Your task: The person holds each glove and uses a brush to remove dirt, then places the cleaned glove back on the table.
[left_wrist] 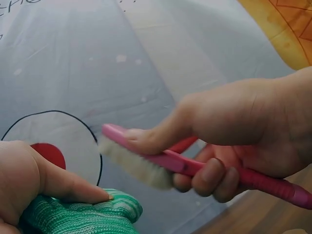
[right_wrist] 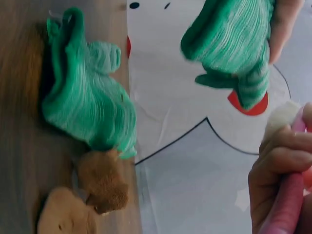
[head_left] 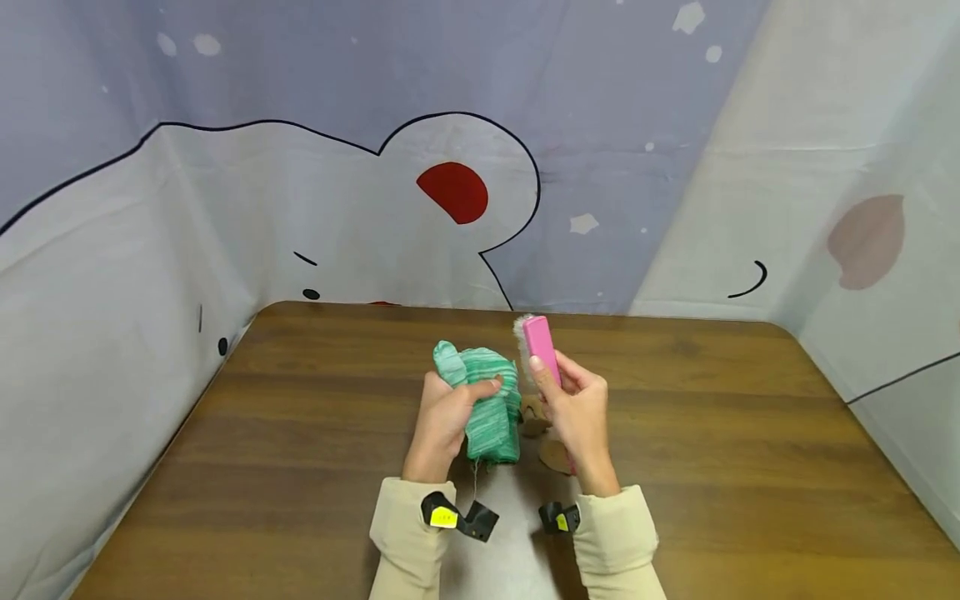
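My left hand [head_left: 442, 417] grips a green-and-white striped knit glove [head_left: 491, 417], with the thumb laid across the front of it. In my right hand [head_left: 581, 408] is a pink brush [head_left: 542, 342] with pale bristles, held by the handle with the thumb along the back of its head. The bristles [left_wrist: 139, 163] face toward the glove, a little apart from it in the left wrist view. A second green knit glove [right_wrist: 92, 97] lies on the table in the right wrist view.
Near the second glove on the wooden table [head_left: 712, 442] are a fuzzy brown object [right_wrist: 102, 180] and a flat, rounded tan piece [right_wrist: 66, 214]. A printed cloth [head_left: 337, 208] hangs behind the table and along its sides.
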The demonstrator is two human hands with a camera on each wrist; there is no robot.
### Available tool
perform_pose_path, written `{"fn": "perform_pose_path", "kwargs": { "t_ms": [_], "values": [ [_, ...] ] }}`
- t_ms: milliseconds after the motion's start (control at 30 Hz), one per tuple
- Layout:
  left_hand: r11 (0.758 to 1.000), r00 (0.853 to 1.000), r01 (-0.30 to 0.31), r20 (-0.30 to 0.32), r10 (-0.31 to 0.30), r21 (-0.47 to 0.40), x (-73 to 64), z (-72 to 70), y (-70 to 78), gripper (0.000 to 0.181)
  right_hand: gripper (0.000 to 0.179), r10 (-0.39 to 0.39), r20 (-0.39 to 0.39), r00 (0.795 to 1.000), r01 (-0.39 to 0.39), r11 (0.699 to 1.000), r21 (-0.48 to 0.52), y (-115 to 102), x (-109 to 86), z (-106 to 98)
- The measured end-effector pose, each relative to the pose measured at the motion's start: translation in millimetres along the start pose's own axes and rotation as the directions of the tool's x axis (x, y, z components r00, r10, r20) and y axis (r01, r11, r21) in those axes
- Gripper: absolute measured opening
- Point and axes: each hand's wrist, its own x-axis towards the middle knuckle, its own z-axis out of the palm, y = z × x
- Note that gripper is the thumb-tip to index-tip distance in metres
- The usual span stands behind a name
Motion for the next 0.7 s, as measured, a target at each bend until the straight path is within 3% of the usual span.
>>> {"fn": "perform_pose_path", "kwargs": {
  "t_ms": [200,500,700],
  "values": [
    [1.000,1.000,0.003,-0.009,-0.003,-0.011,0.5,0.2,0.8,0.023,0.037,-0.054,0.106,0.993,0.061,0.996,-0.071,-1.9,-7.9,12.4],
    [1.000,1.000,-0.003,0.028,0.003,0.002,-0.2,-1.2,2.9,0.021,0.041,-0.081,0.117,0.990,0.096,0.987,-0.129,-6.4,-11.9,17.2],
    [1.000,0.999,-0.009,0.043,0.010,-0.016,-0.2,-1.1,3.7,0.017,0.038,-0.082,0.153,0.985,0.112,0.974,-0.198,-33.7,-23.7,22.7]
  ]
}}
